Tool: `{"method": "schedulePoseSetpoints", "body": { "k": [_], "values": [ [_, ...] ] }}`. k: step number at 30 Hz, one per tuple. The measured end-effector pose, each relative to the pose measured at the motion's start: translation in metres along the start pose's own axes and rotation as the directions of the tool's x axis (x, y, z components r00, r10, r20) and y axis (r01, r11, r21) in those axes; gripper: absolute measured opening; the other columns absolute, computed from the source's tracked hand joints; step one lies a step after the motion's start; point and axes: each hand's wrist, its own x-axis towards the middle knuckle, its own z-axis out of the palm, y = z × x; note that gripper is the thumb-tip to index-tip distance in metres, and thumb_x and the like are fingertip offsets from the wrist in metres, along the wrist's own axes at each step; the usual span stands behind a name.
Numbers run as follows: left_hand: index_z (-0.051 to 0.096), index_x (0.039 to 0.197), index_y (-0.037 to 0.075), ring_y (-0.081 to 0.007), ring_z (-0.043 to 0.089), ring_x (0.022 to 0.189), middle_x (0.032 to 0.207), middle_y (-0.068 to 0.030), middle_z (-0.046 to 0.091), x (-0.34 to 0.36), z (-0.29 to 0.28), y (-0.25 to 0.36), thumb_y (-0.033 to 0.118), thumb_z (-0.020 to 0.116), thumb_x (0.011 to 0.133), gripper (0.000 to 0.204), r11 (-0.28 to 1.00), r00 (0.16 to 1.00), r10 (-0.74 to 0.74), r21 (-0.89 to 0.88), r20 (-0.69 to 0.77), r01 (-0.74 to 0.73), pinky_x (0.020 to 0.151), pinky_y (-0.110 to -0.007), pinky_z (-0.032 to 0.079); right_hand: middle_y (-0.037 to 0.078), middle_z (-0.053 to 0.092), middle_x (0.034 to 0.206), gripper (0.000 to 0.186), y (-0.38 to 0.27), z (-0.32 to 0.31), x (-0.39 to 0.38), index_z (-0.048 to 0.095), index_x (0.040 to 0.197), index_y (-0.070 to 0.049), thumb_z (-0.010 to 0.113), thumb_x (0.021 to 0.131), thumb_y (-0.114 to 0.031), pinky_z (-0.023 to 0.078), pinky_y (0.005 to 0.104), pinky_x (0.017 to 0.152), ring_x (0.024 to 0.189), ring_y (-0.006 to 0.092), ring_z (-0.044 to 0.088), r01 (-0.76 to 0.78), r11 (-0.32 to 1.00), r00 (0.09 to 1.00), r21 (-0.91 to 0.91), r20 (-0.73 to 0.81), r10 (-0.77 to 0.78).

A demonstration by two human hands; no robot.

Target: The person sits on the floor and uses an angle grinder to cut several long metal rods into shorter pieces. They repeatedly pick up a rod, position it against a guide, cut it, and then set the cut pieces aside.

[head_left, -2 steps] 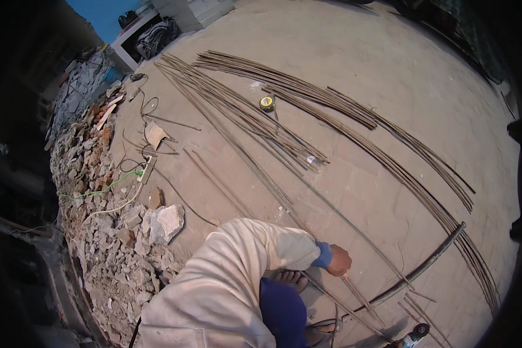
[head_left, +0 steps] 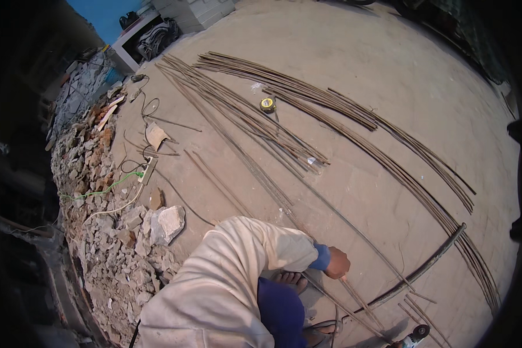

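My left hand [head_left: 337,264], at the end of a cream sleeve with a blue cuff, is closed around a thin steel rod [head_left: 359,298] that lies on the concrete floor. A bare foot [head_left: 293,281] and a blue trouser knee [head_left: 279,313] sit just left of that hand. At the bottom edge a small black and white power tool [head_left: 416,334] rests by the rod ends. Only a sliver of my right hand [head_left: 397,344] shows beside it, its grip hidden.
Long bundles of steel rods [head_left: 307,101] fan across the floor, with a yellow tape measure [head_left: 267,104] among them. A thick dark bar [head_left: 429,264] curves at the right. Rubble and stones [head_left: 116,243], a power strip [head_left: 147,170] and cables line the left.
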Motion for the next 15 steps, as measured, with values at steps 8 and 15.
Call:
{"method": "schedulePoseSetpoints", "body": {
  "k": [8,15],
  "values": [
    [0.076,0.106,0.008,-0.0444,0.074,0.105,0.103,-0.0197,0.078,-0.048,-0.029,-0.026,0.043,0.062,0.106,0.038,0.991,1.000,0.006,0.135,-0.019,-0.004,0.087,-0.058,0.058,0.009,0.066,0.101,0.031,-0.003,0.002,0.005,0.075,0.107,0.003,0.070,0.097,-0.025,0.049,0.0370,0.086,0.093,0.0210,0.058,0.058,0.991,0.998,-0.117,-0.008,-0.059],
    [0.076,0.119,0.008,-0.0455,0.071,0.114,0.114,-0.0198,0.078,-0.098,-0.062,-0.149,0.050,0.057,0.110,0.047,0.984,0.987,-0.157,0.090,0.027,0.154,0.098,-0.057,0.054,0.011,0.067,0.106,0.033,0.004,-0.004,0.015,0.075,0.111,0.003,0.069,0.098,-0.027,0.049,0.0384,0.090,0.099,0.0224,0.059,0.051,0.994,0.999,-0.099,-0.009,-0.052]
  ]
}}
